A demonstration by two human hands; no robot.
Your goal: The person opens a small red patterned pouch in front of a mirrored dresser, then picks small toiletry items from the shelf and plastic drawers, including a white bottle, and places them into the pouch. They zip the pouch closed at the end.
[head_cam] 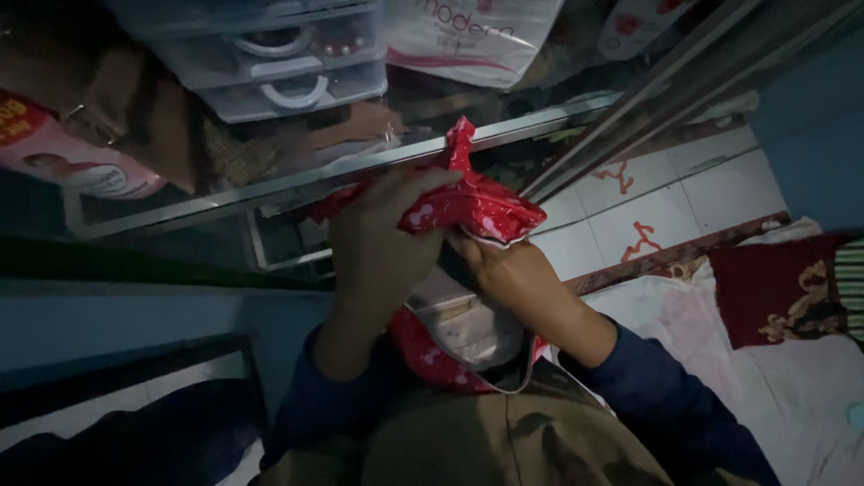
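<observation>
Red pouch (468, 209) in both hands, contents hidden.

Two hands (378, 243) (508, 274), one red spotted cloth bag (477, 207), two clear plastic drawers (279, 40) (297, 90), one dark red cushion (778, 288).

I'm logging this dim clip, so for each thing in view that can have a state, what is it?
Red patterned cloth: bunched, lifted, gripped by both hands.
Left hand: closed around the cloth.
Right hand: closed on the cloth's lower edge.
Plastic drawers: shut.
Pale lining: exposed, hanging below the hands.
Red cushion: lying flat.
</observation>
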